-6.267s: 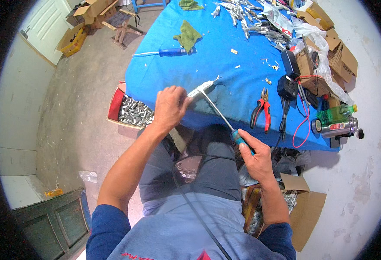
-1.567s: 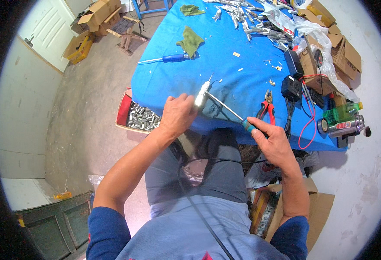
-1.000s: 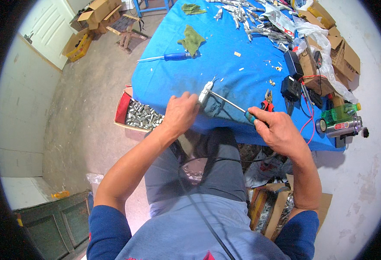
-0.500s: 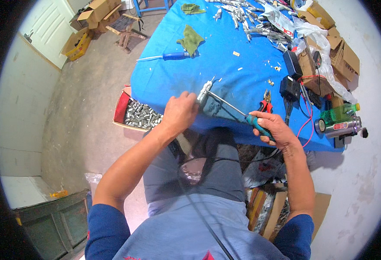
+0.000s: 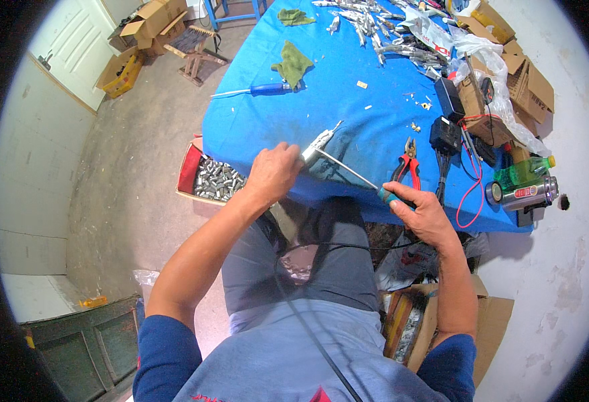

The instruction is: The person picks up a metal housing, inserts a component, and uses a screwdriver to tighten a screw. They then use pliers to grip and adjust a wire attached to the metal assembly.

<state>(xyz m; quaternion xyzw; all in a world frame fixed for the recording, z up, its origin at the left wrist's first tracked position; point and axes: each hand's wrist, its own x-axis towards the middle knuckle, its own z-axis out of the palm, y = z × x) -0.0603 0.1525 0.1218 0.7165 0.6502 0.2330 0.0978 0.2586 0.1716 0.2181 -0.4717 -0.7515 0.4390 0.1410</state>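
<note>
My left hand [image 5: 274, 169] is closed on a small silvery metal part [image 5: 318, 143] at the near edge of the blue-covered table. The part slants up and away, and its lower end is hidden by my fingers. In my right hand [image 5: 425, 213] is a teal-handled screwdriver [image 5: 349, 169], its shaft pointing left and its tip against the side of the metal part. Red-handled pliers [image 5: 409, 165] lie just beyond my right hand. A blue-handled screwdriver [image 5: 259, 89] rests farther back, beside a green cloth [image 5: 293, 64].
Several metal parts [image 5: 381, 33] are heaped at the far end of the table. Black adapters [image 5: 447, 137] with cables, a green bottle [image 5: 523, 175] and a steel flask [image 5: 533, 194] stand on the right. A box of small metal pieces [image 5: 190, 175] sits below the left edge.
The metal part has tilted further to the right in my left hand. My right hand has shifted slightly down and right, turning over the screwdriver handle, with the pliers now more exposed.
</note>
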